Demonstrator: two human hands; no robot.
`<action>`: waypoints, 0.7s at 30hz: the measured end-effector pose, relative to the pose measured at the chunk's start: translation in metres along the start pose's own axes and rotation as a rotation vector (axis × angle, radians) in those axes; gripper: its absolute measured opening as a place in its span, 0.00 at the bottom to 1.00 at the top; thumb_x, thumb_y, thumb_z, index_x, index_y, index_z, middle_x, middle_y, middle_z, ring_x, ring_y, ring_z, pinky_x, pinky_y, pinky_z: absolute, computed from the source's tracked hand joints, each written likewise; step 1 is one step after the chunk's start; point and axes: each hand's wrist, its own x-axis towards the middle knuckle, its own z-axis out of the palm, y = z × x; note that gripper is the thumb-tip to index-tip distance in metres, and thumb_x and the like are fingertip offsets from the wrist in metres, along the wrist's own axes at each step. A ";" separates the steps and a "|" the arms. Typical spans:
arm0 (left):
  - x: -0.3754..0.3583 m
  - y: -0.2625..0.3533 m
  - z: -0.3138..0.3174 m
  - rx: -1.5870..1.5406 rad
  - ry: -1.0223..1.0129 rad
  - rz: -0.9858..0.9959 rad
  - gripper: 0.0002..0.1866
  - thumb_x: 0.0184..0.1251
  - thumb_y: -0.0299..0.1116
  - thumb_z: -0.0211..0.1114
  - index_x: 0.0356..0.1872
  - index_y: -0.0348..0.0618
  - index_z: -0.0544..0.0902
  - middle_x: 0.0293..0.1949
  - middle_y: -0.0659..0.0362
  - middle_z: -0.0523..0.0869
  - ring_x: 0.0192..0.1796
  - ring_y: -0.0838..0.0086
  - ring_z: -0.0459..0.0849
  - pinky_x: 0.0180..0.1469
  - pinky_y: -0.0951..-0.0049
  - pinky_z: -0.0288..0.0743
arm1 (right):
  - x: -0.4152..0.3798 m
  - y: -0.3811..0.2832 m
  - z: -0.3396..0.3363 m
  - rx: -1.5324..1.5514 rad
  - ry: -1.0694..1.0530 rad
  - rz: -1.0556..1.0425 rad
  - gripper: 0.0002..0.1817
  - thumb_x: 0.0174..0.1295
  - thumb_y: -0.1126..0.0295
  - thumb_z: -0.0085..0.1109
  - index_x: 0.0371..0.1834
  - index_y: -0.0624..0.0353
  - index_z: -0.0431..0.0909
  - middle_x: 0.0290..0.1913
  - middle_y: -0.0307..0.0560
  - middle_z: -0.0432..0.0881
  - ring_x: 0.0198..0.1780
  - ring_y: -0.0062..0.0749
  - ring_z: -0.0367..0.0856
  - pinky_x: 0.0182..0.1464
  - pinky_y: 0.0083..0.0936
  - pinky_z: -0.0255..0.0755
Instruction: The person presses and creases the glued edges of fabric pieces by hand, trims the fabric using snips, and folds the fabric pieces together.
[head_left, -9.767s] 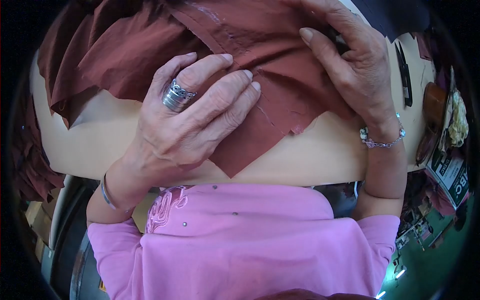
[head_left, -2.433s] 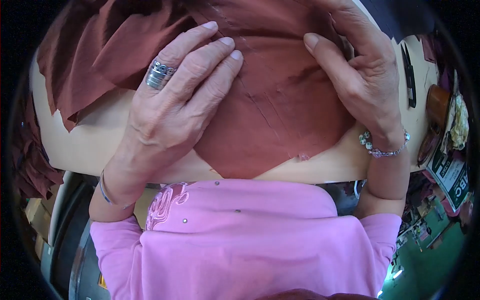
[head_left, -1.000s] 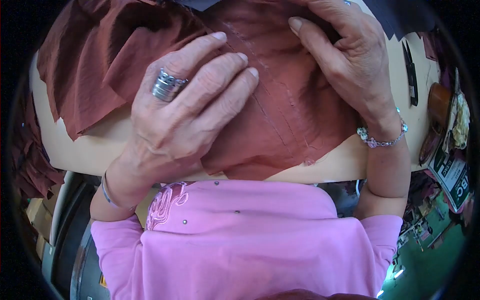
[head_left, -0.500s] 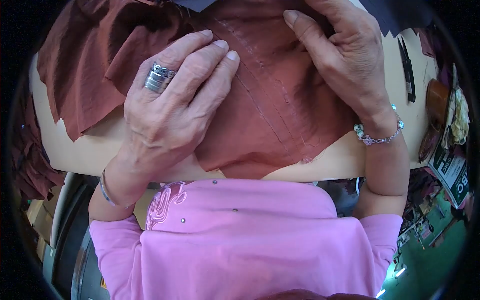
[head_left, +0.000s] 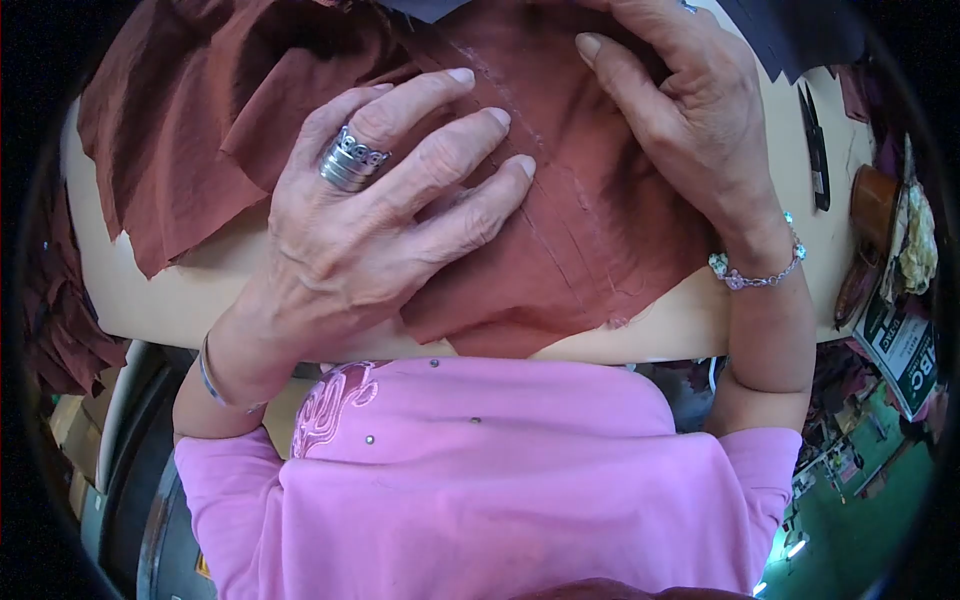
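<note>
Rust-brown cloth (head_left: 560, 290) lies beneath both hands, spread over the upper middle of the frame and gathered into folds at upper left. We find the left hand (head_left: 350, 220) palm down on it, fingers a little apart and laid slantwise toward stitched lines (head_left: 545, 240). Its thumb is hidden, so we cannot tell whether it pinches anything; we judge that the flat placing steadies the cloth beside those lines. The right hand (head_left: 690, 130) rests at upper right of centre, thumb standing away from the fingers, which curl toward the top edge and partly leave the view. We cannot tell whether those fingers have hold of the cloth; their position appears to keep that side from slipping.

We note rings (head_left: 350, 165) on the left hand and a beaded bracelet (head_left: 755, 280) at the right wrist. Below, the cloth's lower point reaches near the front edge of the pale table (head_left: 180, 310), close to the pink top (head_left: 500, 500), within easy reach, in our opinion.

Further out, we record a slim black tool (head_left: 815, 150) at right, apart from the cloth and seemingly parked out of its way; dark blue fabric (head_left: 800, 35) at upper right; and heaped dark red fabric (head_left: 70, 320) at far left.
</note>
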 end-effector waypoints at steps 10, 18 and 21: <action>0.000 -0.006 0.007 0.041 0.082 -0.122 0.19 0.58 0.24 0.64 0.52 0.43 0.82 0.55 0.55 0.80 0.59 0.56 0.77 0.61 0.61 0.71 | 0.000 0.001 0.005 0.073 0.088 -0.010 0.16 0.54 0.80 0.58 0.47 0.61 0.80 0.39 0.51 0.85 0.38 0.42 0.84 0.42 0.30 0.72; -0.002 -0.006 0.008 0.017 0.092 -0.163 0.20 0.57 0.24 0.65 0.53 0.43 0.82 0.55 0.55 0.80 0.60 0.56 0.77 0.61 0.62 0.70 | 0.001 0.006 0.010 0.180 0.113 -0.045 0.14 0.55 0.81 0.58 0.45 0.63 0.80 0.39 0.52 0.85 0.38 0.43 0.85 0.42 0.29 0.74; -0.002 -0.005 0.007 0.031 0.082 -0.170 0.20 0.56 0.24 0.66 0.53 0.43 0.82 0.54 0.55 0.80 0.59 0.57 0.77 0.61 0.62 0.71 | 0.004 -0.004 0.001 0.130 0.070 0.017 0.13 0.55 0.82 0.57 0.44 0.63 0.81 0.38 0.52 0.85 0.37 0.42 0.85 0.42 0.29 0.75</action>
